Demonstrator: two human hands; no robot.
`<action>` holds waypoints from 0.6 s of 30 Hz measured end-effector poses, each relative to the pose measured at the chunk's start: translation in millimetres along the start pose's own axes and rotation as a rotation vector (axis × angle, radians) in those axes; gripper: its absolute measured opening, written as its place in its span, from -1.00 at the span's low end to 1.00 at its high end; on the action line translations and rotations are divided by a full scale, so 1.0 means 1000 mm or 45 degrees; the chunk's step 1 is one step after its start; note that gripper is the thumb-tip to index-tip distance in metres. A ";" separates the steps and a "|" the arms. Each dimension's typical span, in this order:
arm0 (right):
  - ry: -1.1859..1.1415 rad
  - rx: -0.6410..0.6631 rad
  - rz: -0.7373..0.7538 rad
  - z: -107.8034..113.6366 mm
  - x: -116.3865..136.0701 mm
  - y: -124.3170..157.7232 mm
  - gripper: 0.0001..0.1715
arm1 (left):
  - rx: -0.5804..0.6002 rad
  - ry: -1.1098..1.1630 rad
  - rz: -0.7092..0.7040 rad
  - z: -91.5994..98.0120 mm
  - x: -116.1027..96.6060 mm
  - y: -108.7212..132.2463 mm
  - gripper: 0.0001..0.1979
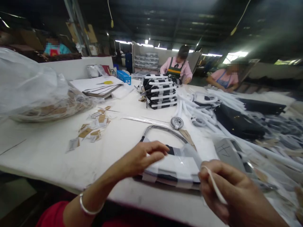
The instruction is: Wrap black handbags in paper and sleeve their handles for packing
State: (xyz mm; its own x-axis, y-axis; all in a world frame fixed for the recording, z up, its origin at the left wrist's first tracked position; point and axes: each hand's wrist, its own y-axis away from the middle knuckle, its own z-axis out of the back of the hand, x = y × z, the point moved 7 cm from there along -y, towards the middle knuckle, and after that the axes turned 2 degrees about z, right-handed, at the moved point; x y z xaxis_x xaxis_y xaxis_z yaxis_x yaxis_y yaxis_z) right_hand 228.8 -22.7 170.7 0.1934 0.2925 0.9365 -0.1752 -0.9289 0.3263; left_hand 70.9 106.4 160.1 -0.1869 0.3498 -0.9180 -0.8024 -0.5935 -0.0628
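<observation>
Right fingers (222, 167) pinching a white strip (216, 186), 4 o'clock off the bag (182, 164); left fingers (156, 147) empty, half-open. Guess I'm positioning it, wants steadying.

Lying on the table (118, 134) as a black-and-white, grey-handled bag (175, 165); poking from the right hand (233, 192) as a white strip (216, 186).

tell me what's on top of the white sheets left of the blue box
Yellow-handled scissors lie on the top white sheet. Below it, only edges of the lower sheets show; their faces are covered.
</observation>
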 end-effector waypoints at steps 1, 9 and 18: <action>0.046 0.051 0.033 -0.011 0.010 -0.014 -0.52 | -0.180 -0.159 0.078 0.029 0.022 -0.010 -0.70; 0.439 0.215 0.043 -0.069 0.010 -0.176 -0.73 | -0.225 -0.749 0.418 0.094 0.165 -0.070 -0.72; 0.916 0.269 -0.365 -0.080 -0.059 -0.278 -0.77 | -0.351 -0.856 0.288 0.080 0.181 -0.077 -0.86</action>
State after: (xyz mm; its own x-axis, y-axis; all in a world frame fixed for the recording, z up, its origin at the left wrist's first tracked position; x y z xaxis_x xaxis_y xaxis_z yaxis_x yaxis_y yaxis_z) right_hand 189.1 236.5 34.4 -0.4791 0.5340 0.6967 -0.0124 -0.7977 0.6029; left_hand 53.4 274.1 29.9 -0.7056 0.5124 -0.4894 -0.5498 -0.8317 -0.0781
